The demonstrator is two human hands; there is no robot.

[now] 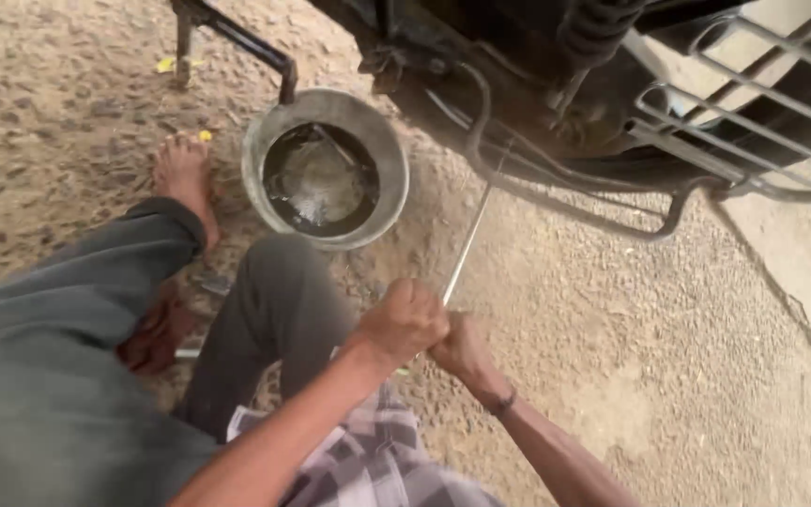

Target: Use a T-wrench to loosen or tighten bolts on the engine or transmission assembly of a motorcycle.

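Both of my hands grip the lower end of a long thin metal rod (469, 239). My left hand (405, 319) is a closed fist around its handle end, and my right hand (460, 349), with a dark band at the wrist, holds just below and behind it. The rod slants up and to the right, and its tip goes under the dark underside of a motorcycle (518, 66). Left of the rod, a round metal pan (389, 150) on the ground holds dark liquid.
I am squatting in grey trousers, with my bare foot (180, 178) beside the pan. A reddish cloth (154, 338) lies under my leg. A black stand bar (241, 39) and a tubular metal guard (612, 218) stick out from the motorcycle over rough gravelly ground.
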